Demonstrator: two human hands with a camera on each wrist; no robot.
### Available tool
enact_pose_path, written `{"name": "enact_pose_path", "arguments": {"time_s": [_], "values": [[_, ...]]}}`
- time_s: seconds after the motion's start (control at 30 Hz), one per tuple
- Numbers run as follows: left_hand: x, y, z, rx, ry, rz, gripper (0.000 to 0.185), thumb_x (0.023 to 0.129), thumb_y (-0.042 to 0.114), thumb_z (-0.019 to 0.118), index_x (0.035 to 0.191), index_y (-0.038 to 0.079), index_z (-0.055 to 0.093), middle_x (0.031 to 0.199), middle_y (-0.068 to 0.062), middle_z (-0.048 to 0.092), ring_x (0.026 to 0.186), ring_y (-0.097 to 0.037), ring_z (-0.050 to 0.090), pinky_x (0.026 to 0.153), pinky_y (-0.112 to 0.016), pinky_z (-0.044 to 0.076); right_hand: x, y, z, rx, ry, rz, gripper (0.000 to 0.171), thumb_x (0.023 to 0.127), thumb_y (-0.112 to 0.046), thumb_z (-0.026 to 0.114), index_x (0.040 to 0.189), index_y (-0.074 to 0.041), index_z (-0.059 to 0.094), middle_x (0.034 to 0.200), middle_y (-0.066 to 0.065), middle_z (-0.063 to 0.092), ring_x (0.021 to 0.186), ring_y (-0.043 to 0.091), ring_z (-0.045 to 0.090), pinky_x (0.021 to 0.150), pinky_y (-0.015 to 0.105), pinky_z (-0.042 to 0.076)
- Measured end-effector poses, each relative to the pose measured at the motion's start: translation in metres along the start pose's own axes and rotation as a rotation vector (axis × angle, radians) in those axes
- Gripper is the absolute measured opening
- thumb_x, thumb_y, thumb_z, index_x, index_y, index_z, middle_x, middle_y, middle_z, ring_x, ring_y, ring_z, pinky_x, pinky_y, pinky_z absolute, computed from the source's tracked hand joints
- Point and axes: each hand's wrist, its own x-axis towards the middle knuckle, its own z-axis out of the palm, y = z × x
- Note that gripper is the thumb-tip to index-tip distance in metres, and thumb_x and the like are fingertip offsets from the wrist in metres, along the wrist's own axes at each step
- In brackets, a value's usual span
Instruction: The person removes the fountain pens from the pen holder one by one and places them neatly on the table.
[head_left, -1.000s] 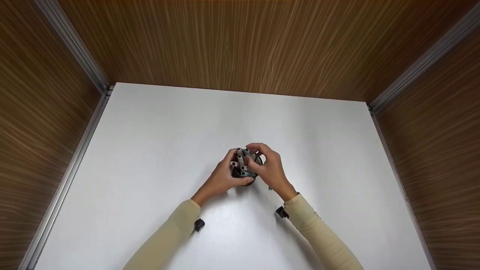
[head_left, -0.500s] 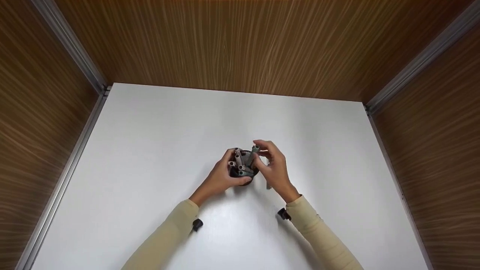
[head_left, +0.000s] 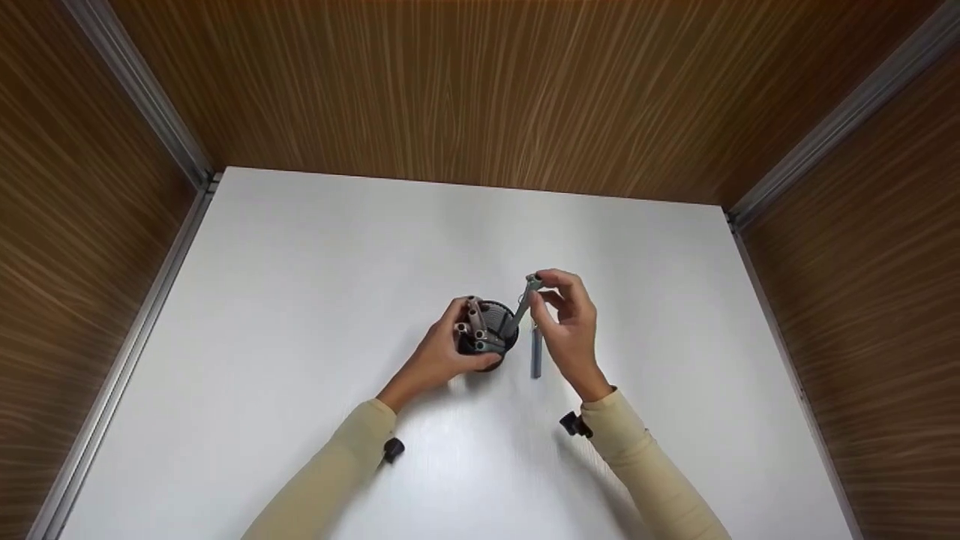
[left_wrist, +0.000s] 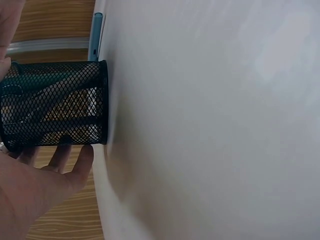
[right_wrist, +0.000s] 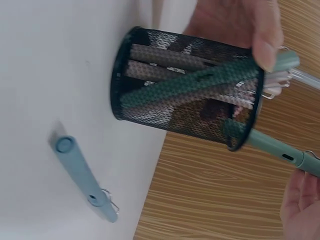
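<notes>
Head view: white bench inside wood-grain walls; no brand, label or legible writing on any item. Black mesh pen cup upright near bench centre, stocked with several grey-brown pens. Left hand wrapped round the cup's near-left side, fingers curled against the mesh, thumb at the base. Right hand just right of the cup, thumb and fingertips pinching the upper end of a grey-green pen, which slants from the hand down into the cup mouth, lower end inside the rim. Blue-grey pen flat on the bench between cup and right hand, close beside the cup. Cream sleeves on both forearms, a small black unit at each wrist. Left wrist view: cup standing on the bench, mesh wall showing pens within; left hand curled about it, fingertips on the mesh; end of the blue-grey pen visible beyond the cup; no lettering. Right wrist view: cup with pens crossed inside; grey-green pen projecting past the rim toward the right hand, grip itself out of frame; blue-grey pen, clip showing, flat on the bench beside the cup, apart from it; no marking readable.
</notes>
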Motion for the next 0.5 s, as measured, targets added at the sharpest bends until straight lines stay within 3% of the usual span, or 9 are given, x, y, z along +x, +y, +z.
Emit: {"name": "enact_pose_path", "arguments": {"time_s": [0.27, 0.5], "values": [[0.000, -0.001, 0.000, 0.013, 0.002, -0.014, 0.097, 0.086, 0.039, 0.096, 0.163, 0.017, 0.042, 0.147, -0.005, 0.060, 0.133, -0.023, 0.056, 0.113, -0.051, 0.044, 0.007, -0.004, -0.011, 0.029, 0.089, -0.009, 0.032, 0.097, 0.016, 0.067, 0.129, 0.011, 0.066, 0.122, 0.025, 0.068, 0.109, 0.029, 0.068, 0.093, 0.038, 0.059], [0.000, -0.001, 0.000, 0.026, -0.004, -0.015, 0.101, 0.085, 0.040, 0.096, 0.165, 0.011, 0.039, 0.149, -0.007, 0.058, 0.134, -0.026, 0.056, 0.113, -0.051, 0.046, 0.009, -0.002, -0.026, -0.020, 0.101, 0.033, 0.033, 0.099, 0.017, 0.067, 0.130, 0.009, 0.067, 0.124, 0.021, 0.068, 0.113, 0.030, 0.067, 0.089, 0.035, 0.059]]}}
